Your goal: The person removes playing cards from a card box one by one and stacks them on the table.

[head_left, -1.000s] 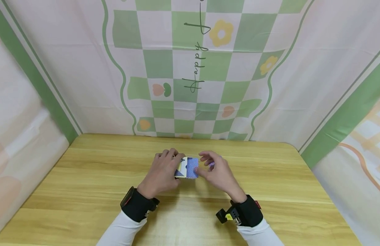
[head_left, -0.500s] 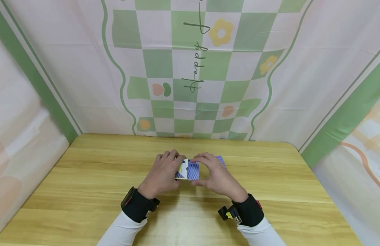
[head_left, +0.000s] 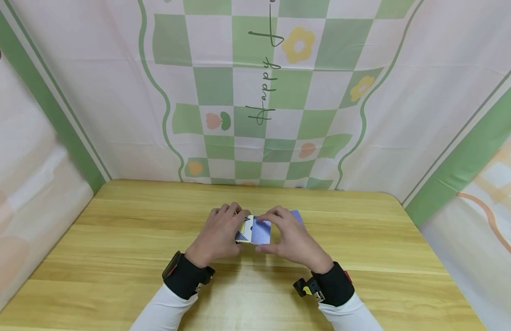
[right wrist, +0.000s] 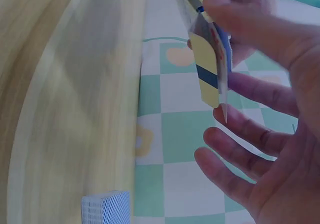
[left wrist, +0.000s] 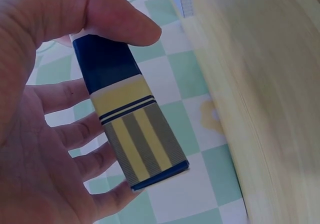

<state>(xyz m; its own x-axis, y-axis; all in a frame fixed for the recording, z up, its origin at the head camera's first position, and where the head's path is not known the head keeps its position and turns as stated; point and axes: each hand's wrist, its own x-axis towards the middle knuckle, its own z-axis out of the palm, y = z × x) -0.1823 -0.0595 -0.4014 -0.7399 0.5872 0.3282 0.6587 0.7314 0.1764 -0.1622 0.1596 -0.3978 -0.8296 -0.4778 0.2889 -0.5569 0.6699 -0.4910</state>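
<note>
My left hand (head_left: 217,232) holds a playing card box (left wrist: 141,129) by its long edges, thumb on one side and fingers on the other. The box is blue, yellow and grey, and an "A" shows on its face in the head view. Blue-backed playing cards (head_left: 261,233) stick out of its right end. My right hand (head_left: 292,236) pinches these cards, index finger at the far edge and thumb at the near edge. An open box flap (right wrist: 204,64) hangs beside the cards in the right wrist view. How many cards are between the fingers is unclear.
A stack of blue-backed cards (right wrist: 106,209) lies on the wooden table (head_left: 354,239), partly hidden behind my right hand in the head view. A checked, flowered curtain (head_left: 247,92) closes off the table's back.
My right hand has left the spot over the card stack, uncovering more of it, and has come to the cards at the box's end. These cards now stick out slightly farther.
</note>
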